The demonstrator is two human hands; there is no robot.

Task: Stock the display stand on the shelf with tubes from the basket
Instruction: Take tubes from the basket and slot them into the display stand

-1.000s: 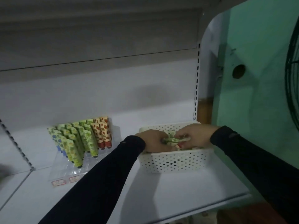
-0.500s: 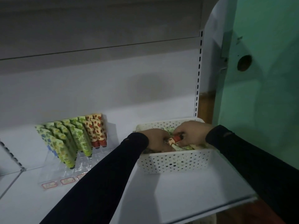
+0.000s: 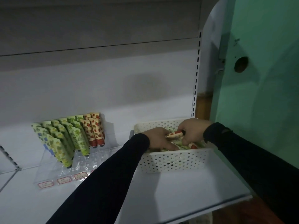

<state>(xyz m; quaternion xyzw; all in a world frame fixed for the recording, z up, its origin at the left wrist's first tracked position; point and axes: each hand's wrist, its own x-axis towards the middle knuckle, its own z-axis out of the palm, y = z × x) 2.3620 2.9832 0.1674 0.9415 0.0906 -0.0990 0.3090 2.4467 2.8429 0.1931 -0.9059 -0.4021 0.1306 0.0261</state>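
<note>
A clear tiered display stand [image 3: 53, 165] sits toward the shelf's [image 3: 186, 191] back left, holding leaning green and strawberry-print tubes [image 3: 77, 135]. A white perforated basket [image 3: 174, 160] at the back right corner holds more tubes; one strawberry tube [image 3: 175, 134] lies raised above them.

Basket [image 3: 174, 160]: you are reaching into white perforated plastic, matt.
Display stand [image 3: 48, 168]: you are looking at clear, glossy acrylic.
Tubes [image 3: 76, 135]: printed plastic, showing a slight sheen.
Shelf [image 3: 186, 189]: smooth white painted metal.
Sleeves [image 3: 105, 183]: you are wearing matt black cloth.
</note>
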